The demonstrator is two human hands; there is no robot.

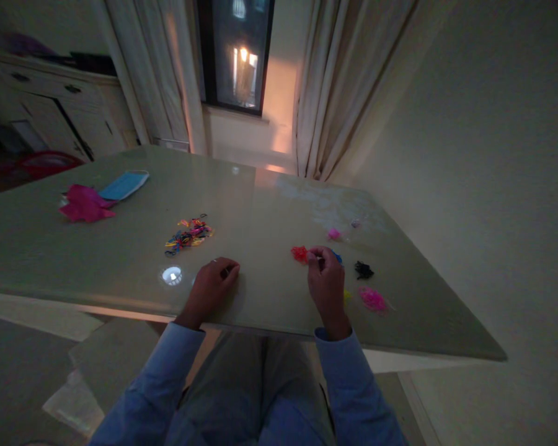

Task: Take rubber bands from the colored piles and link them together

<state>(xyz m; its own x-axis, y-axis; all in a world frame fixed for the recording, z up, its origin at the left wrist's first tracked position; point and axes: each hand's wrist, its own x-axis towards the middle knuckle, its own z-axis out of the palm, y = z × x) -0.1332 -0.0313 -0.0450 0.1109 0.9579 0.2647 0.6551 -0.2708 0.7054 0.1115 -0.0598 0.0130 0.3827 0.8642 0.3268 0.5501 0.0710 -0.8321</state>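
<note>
The red pile (299, 253) of thin strands is set on the surface (260, 229), beside the right hand (324, 275); it is judged light, soft and easily tangled, best pinched at its loose edge. The right fingers are drawn together, whether on a strand cannot be told; in the loosely curled left hand (215, 282) nothing held can be seen

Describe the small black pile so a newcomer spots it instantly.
On the glossy greenish table, look right of the bare right hand. The small, tangled black pile lies beyond the larger bright-pink stringy pile; its black colour sets it apart.
</note>
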